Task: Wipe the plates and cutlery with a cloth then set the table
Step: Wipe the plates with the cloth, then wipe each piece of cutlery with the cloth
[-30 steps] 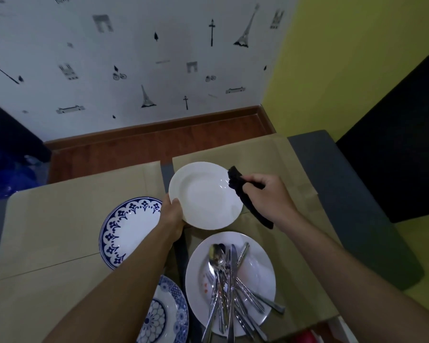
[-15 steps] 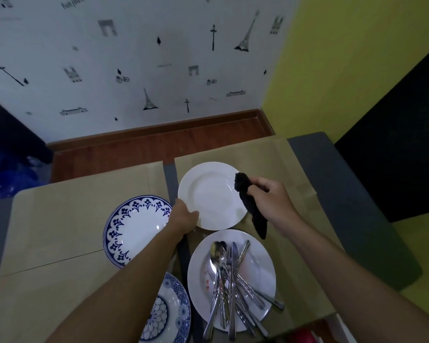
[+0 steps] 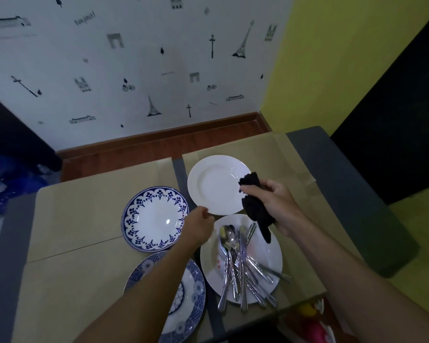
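A plain white plate (image 3: 214, 184) sits at the far middle of the table. My left hand (image 3: 199, 225) pinches its near rim. My right hand (image 3: 274, 203) grips a bunched black cloth (image 3: 255, 206) beside the plate's right edge, with the cloth's tail hanging down. Below them, a second white plate (image 3: 270, 246) carries a pile of cutlery (image 3: 240, 263): spoons, knives and forks, with small red specks on the plate. A blue-rimmed plate (image 3: 155, 217) lies to the left. My left forearm partly covers a blue patterned plate (image 3: 191, 288) near the front.
The table (image 3: 84, 219) is covered with brown paper sheets, with grey strips showing between them and along the right side. A yellow and pink object (image 3: 315, 323) sits below the table's front right corner. Blue bags (image 3: 8, 184) lie on the floor at far left.
My right hand with the cloth has drawn back from the white plate's face toward its right edge. My left hand slid along the rim to the plate's near edge.
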Demonstrator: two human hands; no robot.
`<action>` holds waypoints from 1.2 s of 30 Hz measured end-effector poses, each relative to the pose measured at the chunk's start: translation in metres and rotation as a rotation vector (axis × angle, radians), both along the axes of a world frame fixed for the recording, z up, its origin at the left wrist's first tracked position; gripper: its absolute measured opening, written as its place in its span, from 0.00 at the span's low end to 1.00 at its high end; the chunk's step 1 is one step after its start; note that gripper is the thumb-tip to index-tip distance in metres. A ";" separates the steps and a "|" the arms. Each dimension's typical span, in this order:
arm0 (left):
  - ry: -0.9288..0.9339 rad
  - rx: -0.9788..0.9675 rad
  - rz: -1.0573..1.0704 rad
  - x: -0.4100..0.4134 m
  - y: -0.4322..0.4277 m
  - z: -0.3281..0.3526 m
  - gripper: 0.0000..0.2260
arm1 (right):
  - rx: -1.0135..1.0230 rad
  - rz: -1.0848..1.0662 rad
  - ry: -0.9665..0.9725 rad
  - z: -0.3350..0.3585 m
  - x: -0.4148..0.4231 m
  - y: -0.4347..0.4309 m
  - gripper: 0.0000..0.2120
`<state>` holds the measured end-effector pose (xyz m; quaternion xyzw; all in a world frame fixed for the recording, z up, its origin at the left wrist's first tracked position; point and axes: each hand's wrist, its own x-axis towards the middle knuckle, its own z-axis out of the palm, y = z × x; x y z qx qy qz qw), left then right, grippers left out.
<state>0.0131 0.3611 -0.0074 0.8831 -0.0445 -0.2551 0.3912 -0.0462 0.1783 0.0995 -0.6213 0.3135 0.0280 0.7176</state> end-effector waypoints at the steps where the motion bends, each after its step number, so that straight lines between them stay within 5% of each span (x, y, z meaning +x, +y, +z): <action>1: -0.002 0.010 -0.035 -0.008 0.001 -0.003 0.10 | -0.020 0.008 -0.005 -0.002 -0.004 0.003 0.15; 11: 0.101 0.087 -0.226 -0.086 -0.014 -0.018 0.10 | -0.035 -0.076 -0.065 -0.017 -0.018 0.009 0.07; 26: 0.007 0.394 -0.089 -0.127 -0.044 -0.024 0.09 | 0.002 0.117 0.027 -0.063 -0.020 -0.017 0.05; 36: -0.007 0.388 0.014 -0.133 -0.034 -0.029 0.11 | 0.024 0.215 0.085 -0.076 -0.020 -0.020 0.06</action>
